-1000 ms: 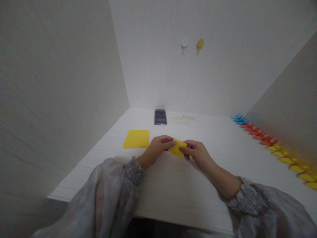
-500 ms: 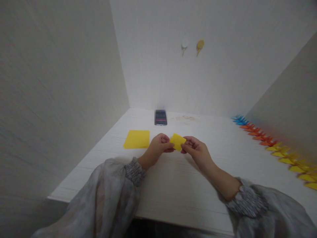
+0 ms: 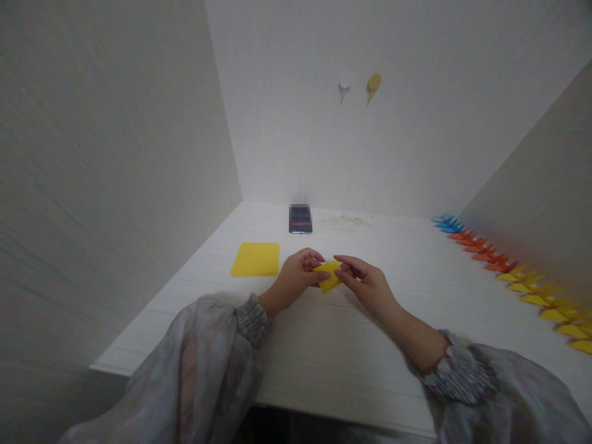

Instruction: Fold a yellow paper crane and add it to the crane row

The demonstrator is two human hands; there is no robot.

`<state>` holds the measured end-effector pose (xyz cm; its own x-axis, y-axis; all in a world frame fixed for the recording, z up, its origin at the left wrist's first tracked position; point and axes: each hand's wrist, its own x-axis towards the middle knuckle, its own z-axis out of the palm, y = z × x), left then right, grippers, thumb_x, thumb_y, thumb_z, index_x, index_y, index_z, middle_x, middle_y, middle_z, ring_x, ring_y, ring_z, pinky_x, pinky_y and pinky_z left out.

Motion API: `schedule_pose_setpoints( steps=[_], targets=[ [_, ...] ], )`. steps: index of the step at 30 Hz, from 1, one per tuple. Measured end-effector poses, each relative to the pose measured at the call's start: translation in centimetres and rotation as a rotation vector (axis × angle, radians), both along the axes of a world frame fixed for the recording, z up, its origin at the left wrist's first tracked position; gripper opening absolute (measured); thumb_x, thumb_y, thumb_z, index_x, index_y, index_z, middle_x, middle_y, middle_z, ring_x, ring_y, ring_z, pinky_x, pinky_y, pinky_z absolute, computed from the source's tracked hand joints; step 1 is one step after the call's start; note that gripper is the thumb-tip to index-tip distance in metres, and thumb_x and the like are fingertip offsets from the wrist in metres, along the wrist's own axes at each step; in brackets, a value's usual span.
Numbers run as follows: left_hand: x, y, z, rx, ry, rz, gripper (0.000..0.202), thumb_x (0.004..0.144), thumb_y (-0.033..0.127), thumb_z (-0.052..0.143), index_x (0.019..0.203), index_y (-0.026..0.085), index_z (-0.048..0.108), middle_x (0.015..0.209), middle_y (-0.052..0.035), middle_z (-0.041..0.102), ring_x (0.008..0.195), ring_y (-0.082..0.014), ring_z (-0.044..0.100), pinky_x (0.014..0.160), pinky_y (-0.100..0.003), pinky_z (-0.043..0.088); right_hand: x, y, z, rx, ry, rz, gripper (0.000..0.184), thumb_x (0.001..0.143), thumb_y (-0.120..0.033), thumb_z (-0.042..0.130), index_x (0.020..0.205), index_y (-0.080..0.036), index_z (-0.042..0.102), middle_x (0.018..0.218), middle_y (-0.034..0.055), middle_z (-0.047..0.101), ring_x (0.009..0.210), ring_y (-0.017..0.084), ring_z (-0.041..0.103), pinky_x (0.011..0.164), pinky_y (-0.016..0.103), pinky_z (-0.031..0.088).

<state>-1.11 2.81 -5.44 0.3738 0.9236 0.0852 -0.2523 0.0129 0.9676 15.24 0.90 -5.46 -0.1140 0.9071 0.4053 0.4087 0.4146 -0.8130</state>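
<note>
Between my two hands is a small folded piece of yellow paper, held a little above the white table. My left hand pinches its left side, thumb lying across the front. At the paper's right edge my right hand grips with thumb and fingers, the index finger stretched along the top. The back of the paper and some fingertips are hidden. Left of my left hand lies a stack of yellow square paper, flat on the table.
A phone lies near the back wall. Along the right wall runs a row of folded paper cranes, blue, orange and yellow. Two round hooks, one white and one gold, are on the back wall.
The folded paper has tilted and moved slightly down, and less of its face shows. My right fingers have shifted on its edge, the index finger now straighter.
</note>
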Motion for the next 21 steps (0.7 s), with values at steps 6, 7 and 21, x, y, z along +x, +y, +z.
schedule_pose_setpoints(
  steps=[6, 7, 21],
  targets=[
    [0.0, -0.2, 0.1, 0.020, -0.007, 0.020, 0.034, 0.056, 0.017, 0.069, 0.084, 0.013, 0.050, 0.074, 0.0003, 0.058, 0.062, -0.0092, 0.057, 0.053, -0.021, 0.048, -0.1, 0.1, 0.2, 0.001, -0.006, -0.019, 0.027, 0.069, -0.026, 0.058, 0.095, -0.018, 0.060, 0.077, 0.0032, 0.060, 0.069, 0.014, 0.054, 0.064, 0.028, 0.044],
    [0.0, -0.2, 0.1, 0.026, -0.004, 0.024, 0.033, 0.057, 0.017, 0.068, 0.084, 0.013, 0.051, 0.075, -0.0006, 0.058, 0.063, -0.0091, 0.057, 0.053, -0.021, 0.048, -0.1, 0.1, 0.3, -0.034, 0.020, -0.015, 0.026, 0.068, -0.027, 0.059, 0.093, -0.017, 0.060, 0.076, 0.0032, 0.060, 0.070, 0.015, 0.055, 0.066, 0.029, 0.044],
    [-0.2, 0.1, -0.2, -0.040, 0.361, 0.040, 0.014, 0.061, 0.016, 0.062, 0.069, 0.012, 0.052, 0.064, 0.0004, 0.055, 0.056, -0.0107, 0.056, 0.051, -0.025, 0.049, -0.6, 0.4, -0.8, -0.424, 0.160, 0.010, 0.016, 0.064, -0.030, 0.058, 0.070, -0.016, 0.054, 0.047, -0.0050, 0.049, 0.036, 0.008, 0.044, 0.036, 0.020, 0.034]
  ],
)
